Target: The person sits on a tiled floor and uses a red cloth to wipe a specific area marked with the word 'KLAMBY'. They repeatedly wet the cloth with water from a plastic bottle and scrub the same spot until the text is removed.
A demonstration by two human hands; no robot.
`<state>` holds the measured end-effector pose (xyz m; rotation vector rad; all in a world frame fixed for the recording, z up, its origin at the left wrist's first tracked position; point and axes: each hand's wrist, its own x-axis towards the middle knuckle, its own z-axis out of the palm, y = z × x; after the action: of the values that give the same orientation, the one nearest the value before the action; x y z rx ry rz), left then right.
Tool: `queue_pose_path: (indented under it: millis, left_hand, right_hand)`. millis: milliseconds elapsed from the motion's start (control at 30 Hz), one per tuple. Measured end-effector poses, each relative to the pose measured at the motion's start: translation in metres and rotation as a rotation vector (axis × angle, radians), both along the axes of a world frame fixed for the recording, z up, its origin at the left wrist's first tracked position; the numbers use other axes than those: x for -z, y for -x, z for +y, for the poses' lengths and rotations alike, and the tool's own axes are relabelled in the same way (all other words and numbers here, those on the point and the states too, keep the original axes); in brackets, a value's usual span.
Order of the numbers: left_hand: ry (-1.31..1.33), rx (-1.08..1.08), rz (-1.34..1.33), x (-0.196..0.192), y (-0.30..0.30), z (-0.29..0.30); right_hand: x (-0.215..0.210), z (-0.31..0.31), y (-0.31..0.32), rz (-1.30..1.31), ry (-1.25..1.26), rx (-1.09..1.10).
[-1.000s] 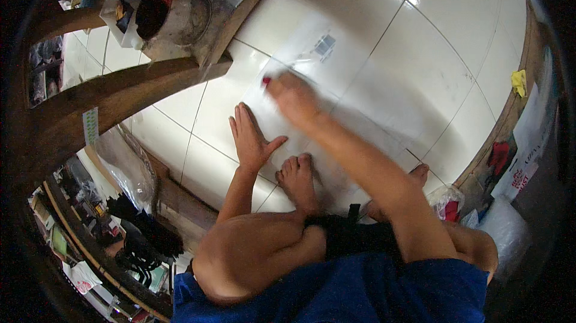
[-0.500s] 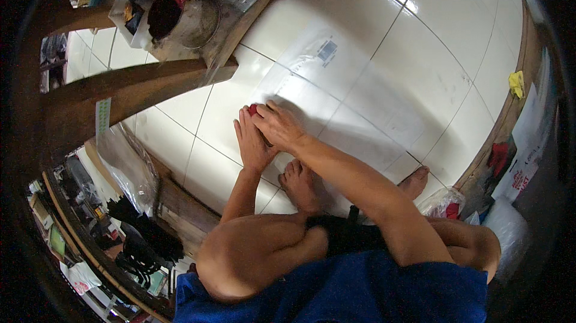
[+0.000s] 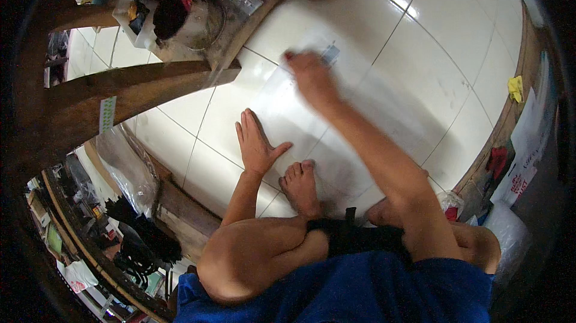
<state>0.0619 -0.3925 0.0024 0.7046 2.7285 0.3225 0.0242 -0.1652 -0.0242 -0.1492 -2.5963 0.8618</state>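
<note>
A thin, clear plastic sheet (image 3: 375, 104) lies flat on the white tiled floor (image 3: 450, 35), in the middle of the scene, with the grout lines showing through it and a small blue-grey printed patch (image 3: 330, 54) near its far end. The left hand (image 3: 258, 147) is spread at the left edge of the sheet, palm down, its thumb stretched to the right and well apart from the fingers; its grip is apart and holds nothing. The right hand (image 3: 313, 81) is farther away, over the far left part of the sheet and just left of the printed patch. It is blurred, but its grip looks clamped on a small dark red thing (image 3: 290, 56); whether that thing touches the sheet, I cannot tell. A bare left foot (image 3: 300, 188) stands nearer, between the forearms. At the far left a wooden bench (image 3: 243, 35) carries a round pot (image 3: 204, 26), a white container (image 3: 146, 39) just left of it and a clear flat box (image 3: 246, 0) to the right. On the right side are a yellow scrap (image 3: 515, 88), a red cloth (image 3: 497, 159) nearer, and bubble wrap (image 3: 507, 233) nearer again.
</note>
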Motion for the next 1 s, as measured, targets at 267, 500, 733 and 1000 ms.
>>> queue_pose_path:
  millis: [267, 500, 733, 1000]
  left_hand:
    - [-0.067, 0.005, -0.019, 0.012, -0.005, -0.007]
    - [-0.024, -0.005, -0.033, -0.001, -0.003, -0.005]
    - [-0.046, 0.079, 0.004, 0.015, 0.000, -0.011]
    - [-0.064, -0.002, -0.042, 0.010, -0.004, -0.007]
  right_hand:
    - [0.018, -0.047, -0.010, -0.287, 0.129, -0.056]
    - [-0.003, 0.096, 0.035, -0.257, -0.040, 0.109]
    - [0.009, -0.098, -0.035, -0.075, 0.158, -0.199]
    - [0.024, 0.005, 0.012, 0.112, -0.038, 0.051]
